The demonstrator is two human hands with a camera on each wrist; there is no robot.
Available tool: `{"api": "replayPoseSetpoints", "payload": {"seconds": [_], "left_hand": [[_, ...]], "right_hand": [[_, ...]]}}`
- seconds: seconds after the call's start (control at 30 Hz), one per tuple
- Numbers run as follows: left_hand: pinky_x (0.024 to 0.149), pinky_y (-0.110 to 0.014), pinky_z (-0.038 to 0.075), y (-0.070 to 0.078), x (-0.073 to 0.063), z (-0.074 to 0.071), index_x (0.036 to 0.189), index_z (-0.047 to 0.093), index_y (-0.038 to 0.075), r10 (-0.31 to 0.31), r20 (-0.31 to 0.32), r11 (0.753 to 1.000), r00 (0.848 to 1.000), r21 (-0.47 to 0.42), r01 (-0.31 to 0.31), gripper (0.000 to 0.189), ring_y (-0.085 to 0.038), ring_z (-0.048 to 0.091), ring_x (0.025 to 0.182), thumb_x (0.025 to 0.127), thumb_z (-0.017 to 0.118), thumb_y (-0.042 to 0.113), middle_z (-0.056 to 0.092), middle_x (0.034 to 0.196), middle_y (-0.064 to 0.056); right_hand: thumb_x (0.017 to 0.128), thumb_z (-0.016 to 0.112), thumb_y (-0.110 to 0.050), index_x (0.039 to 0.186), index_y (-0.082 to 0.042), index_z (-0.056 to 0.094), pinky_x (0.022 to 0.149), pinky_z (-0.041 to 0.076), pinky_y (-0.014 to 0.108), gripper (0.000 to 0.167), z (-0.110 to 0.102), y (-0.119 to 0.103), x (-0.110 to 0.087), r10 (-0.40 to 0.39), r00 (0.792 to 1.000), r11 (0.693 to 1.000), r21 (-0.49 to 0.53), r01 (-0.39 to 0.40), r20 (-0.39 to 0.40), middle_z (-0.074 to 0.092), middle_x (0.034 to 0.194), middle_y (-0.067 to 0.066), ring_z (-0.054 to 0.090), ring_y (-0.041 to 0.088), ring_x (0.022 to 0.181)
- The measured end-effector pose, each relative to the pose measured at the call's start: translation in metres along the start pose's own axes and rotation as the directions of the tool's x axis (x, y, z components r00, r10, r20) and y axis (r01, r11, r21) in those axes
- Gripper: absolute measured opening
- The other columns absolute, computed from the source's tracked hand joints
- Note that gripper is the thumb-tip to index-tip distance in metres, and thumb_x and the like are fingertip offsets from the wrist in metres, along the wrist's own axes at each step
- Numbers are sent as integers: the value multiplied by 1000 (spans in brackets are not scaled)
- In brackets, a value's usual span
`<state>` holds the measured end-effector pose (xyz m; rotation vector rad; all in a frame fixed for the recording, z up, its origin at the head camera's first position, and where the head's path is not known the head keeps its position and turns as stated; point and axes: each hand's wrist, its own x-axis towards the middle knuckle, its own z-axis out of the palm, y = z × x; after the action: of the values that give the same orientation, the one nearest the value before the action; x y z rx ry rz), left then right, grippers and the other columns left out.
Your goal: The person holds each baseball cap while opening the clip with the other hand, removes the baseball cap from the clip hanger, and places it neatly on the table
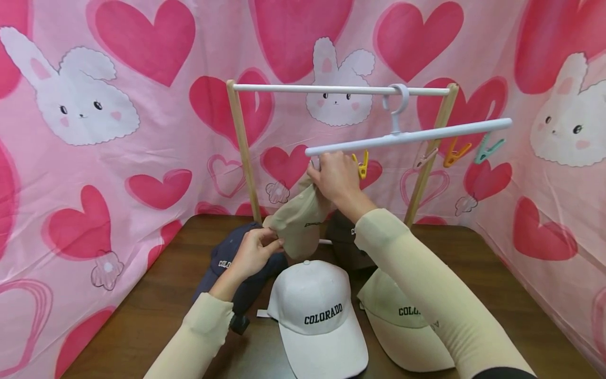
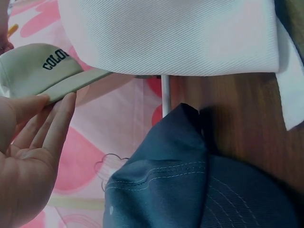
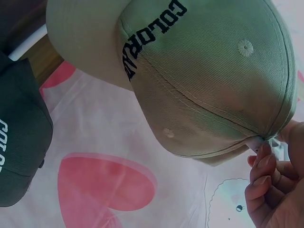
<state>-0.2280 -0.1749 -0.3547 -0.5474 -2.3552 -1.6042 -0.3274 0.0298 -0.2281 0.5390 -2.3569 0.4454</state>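
A beige cap [image 1: 295, 221] with dark lettering hangs below the low left end of a tilted white hanger [image 1: 407, 138]. My right hand [image 1: 338, 179] pinches the cap's upper edge just under the hanger bar; the right wrist view shows the fingertips gathering the cloth of the beige cap [image 3: 209, 80] there. A pale clip piece beside those fingers is mostly hidden. With thumb and fingertips, my left hand [image 1: 253, 250] holds the edge of the brim, plain in the left wrist view, where the left hand [image 2: 35, 147] reaches the beige cap [image 2: 38, 69] from below.
The hanger hooks over a white rod [image 1: 322, 89] on a wooden-post rack [image 1: 243, 147]. Along it hang a yellow clip [image 1: 362, 164], an orange clip [image 1: 456, 152] and others. On the table [image 1: 137, 326] lie a white cap [image 1: 312, 300], navy cap [image 1: 229, 247], black cap [image 1: 343, 237] and another beige cap [image 1: 397, 316].
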Motion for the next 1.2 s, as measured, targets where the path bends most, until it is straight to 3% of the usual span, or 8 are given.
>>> {"api": "replayPoseSetpoints", "payload": {"seconds": [0.23,0.47,0.63,0.8,1.03,1.2], "left_hand": [[83,-50,59,0,-2,-1,113,69,-14,-16,-7,1000,1000,-10,16,20,-44,72,95,95,64,-9,69,105,-29],[82,-48,60,1,-2,-2,112,68,-15,-23,-9,1000,1000,-10,23,18,-43,72,96,95,64,-9,70,105,-30],[82,-47,60,-19,2,-2,114,68,-14,-38,-9,999,999,2,38,20,-43,72,96,96,64,-7,70,104,-29],[80,-40,61,-42,6,-4,114,70,-8,-43,-8,999,999,7,43,19,-35,74,92,96,67,-1,72,102,-22],[80,-41,61,-42,6,-6,111,71,-8,-42,21,999,999,-13,43,17,-30,75,91,96,68,-1,72,100,-20],[80,-38,61,-44,5,-9,111,72,-6,-37,34,999,999,28,36,17,-31,75,91,96,68,1,73,101,-19]], "right_hand": [[99,57,-28,61,-8,50,42,35,30,44,3,0,-3,-44,998,999,22,45,-50,42,52,5,40,21,46],[99,57,-23,59,-9,48,43,35,32,43,6,3,-3,-73,991,995,52,79,-116,40,51,5,39,22,46],[99,59,-20,58,-9,47,44,35,32,44,7,5,-3,-73,989,993,83,84,-128,40,51,5,39,21,47],[99,59,-20,59,-8,49,44,35,32,43,7,5,-3,-63,991,992,103,76,-120,41,51,5,39,22,47],[101,58,-24,61,-8,53,44,38,31,43,7,5,-3,-36,995,990,135,49,-98,44,52,6,43,22,46],[101,57,-25,60,-8,53,43,36,31,44,5,6,-3,-43,994,987,150,57,-96,44,52,6,42,22,46]]}}
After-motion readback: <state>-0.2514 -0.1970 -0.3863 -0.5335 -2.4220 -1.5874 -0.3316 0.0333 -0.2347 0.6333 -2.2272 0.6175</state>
